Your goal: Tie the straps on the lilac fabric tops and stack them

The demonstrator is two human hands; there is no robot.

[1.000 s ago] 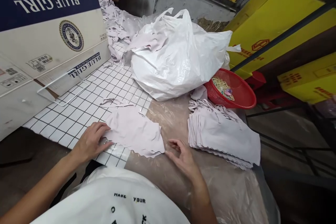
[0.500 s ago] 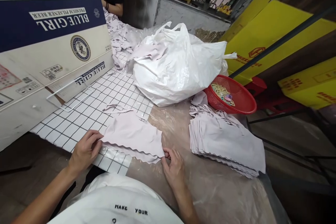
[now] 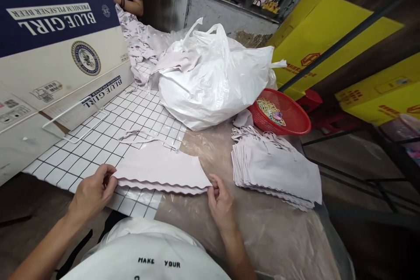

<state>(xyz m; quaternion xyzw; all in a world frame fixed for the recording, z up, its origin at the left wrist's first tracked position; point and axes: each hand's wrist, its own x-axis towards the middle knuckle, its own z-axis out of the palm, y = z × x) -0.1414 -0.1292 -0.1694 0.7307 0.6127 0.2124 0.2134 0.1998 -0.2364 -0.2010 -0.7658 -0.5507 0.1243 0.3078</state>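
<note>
A pale lilac camisole (image 3: 160, 164) with thin straps and a wavy hem lies spread flat on the table in front of me, its hem towards me. My left hand (image 3: 93, 190) pinches the left corner of the hem between thumb and fingers. At the right corner, my right hand (image 3: 222, 205) is closed on the same hem. The hem's two layers run almost straight between my hands. To the right of my right hand sits a neat stack of similar camisoles (image 3: 277, 168), straps at the far end.
A large cardboard beer box (image 3: 59, 48) stands on the left. Behind the camisole are a bulging white plastic bag (image 3: 216, 87) and a red basket (image 3: 295, 120) holding rubber bands. Loose lilac pieces (image 3: 138, 39) lie at the back, near another person's arm (image 3: 133, 6).
My hands have drawn apart, pulling the camisole's hem wider and straighter. Its creases have smoothed out. The view has shifted slightly.
</note>
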